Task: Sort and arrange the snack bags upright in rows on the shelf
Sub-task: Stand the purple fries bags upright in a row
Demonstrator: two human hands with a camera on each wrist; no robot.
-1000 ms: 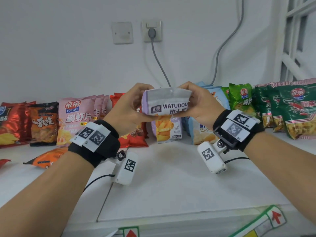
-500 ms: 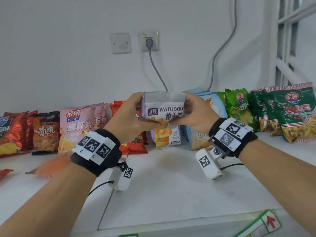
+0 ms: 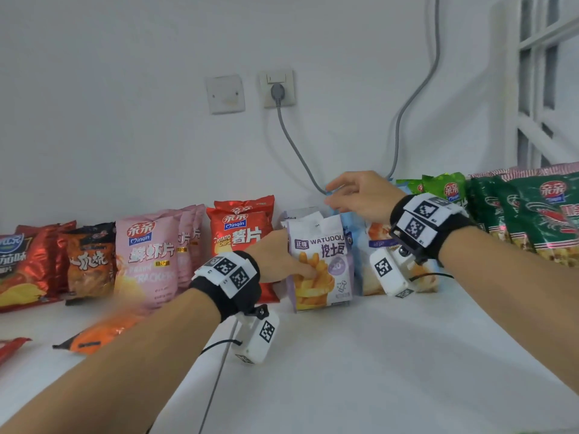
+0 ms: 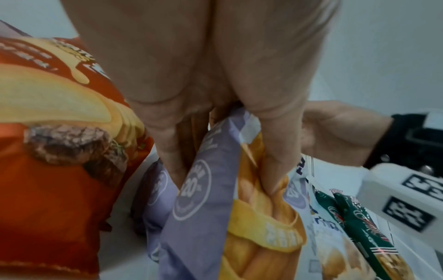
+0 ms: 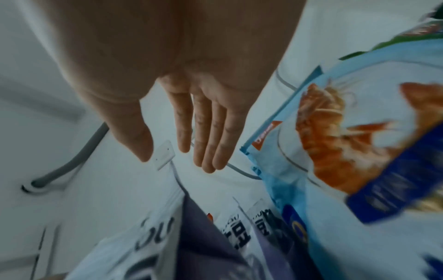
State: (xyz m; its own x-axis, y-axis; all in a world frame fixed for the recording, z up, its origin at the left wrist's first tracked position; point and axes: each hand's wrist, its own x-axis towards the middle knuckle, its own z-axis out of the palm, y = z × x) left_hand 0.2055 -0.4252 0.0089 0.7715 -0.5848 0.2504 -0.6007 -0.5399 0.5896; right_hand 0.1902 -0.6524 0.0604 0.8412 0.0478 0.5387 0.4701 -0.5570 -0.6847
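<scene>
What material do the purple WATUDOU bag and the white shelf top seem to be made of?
Purple WATUDOU bag: probably thin plastic film with a matte printed finish; it creases under the left hand. Shelf top: smooth, hard, white, maybe laminate or painted board; cannot tell which.

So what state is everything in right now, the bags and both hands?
Purple WATUDOU bag: upright on the shelf, pinched by the left hand.
Left hand: grips the purple bag's front.
Right hand: open, above the light blue bag, holding nothing.
Light blue bag: standing.
Pink prawn cracker bags: upright.
Orange bag: lying flat.
</scene>
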